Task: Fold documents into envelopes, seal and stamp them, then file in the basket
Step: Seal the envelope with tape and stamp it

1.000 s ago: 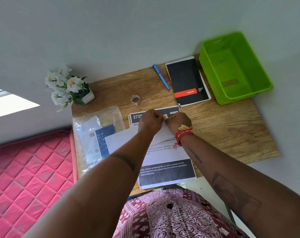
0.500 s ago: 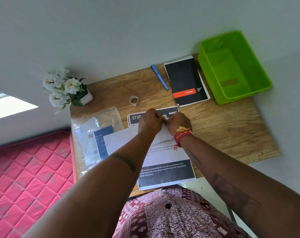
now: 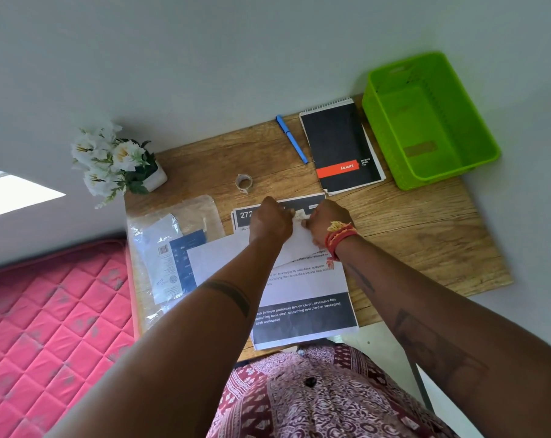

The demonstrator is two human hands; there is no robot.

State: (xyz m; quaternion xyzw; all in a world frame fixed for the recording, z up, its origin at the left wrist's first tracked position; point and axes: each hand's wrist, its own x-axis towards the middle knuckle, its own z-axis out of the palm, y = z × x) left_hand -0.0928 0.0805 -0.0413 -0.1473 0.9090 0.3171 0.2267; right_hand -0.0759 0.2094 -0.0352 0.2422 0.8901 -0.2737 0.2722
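Over the middle of the wooden desk, my left hand (image 3: 269,222) and my right hand (image 3: 326,221) meet with curled fingers. Together they pinch a small white piece (image 3: 299,214) at the top edge of a white envelope (image 3: 215,257), which lies slanted under my wrists. Beneath the envelope are printed documents (image 3: 302,298) with dark bands, reaching to the desk's near edge. My fingertips are hidden by the backs of my hands. At the far right corner stands the green basket (image 3: 441,180), with nothing in it that I can see.
A small roll of clear tape (image 3: 244,182) stands just beyond my hands. A blue pen (image 3: 291,139) and a black spiral notepad (image 3: 340,147) lie at the back. A plastic bag of envelopes (image 3: 173,248) and white flowers (image 3: 113,159) are on the left, by a pink mattress (image 3: 46,311).
My hands have drawn slightly apart, so the small white piece now shows between them. The envelope and the documents have stayed in place.
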